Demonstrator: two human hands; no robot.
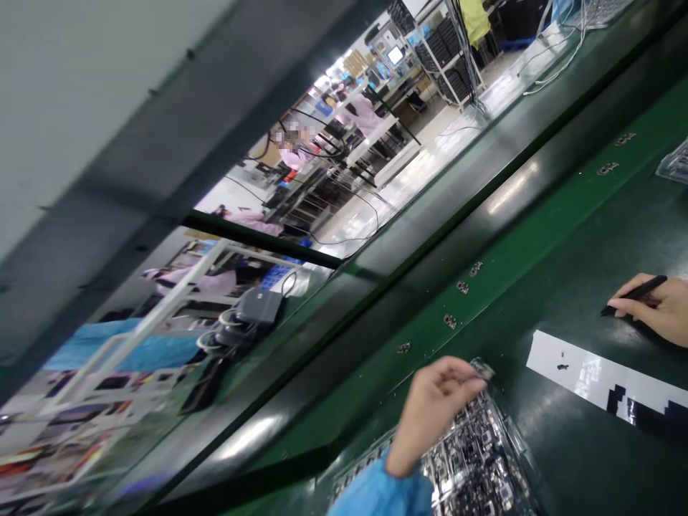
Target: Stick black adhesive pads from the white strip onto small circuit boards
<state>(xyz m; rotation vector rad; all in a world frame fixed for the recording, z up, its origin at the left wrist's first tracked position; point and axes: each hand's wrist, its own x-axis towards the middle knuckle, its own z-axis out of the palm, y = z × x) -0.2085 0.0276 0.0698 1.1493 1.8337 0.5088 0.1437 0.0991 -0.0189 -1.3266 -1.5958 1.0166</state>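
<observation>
green bench (537, 287) bore a few small parts (462, 287) already set out, while left hand (435, 408) pinched one more above the tray (484, 459) and right hand (658, 308) gripped a pen (634, 294).

The left hand (438, 401) is bare, with no glove or ring visible, and its wrist comes out of a loose light-blue fabric sleeve (379, 494) with a soft, creased cuff. The right hand (658, 308) is bare too; its sleeve lies outside the view.
</observation>
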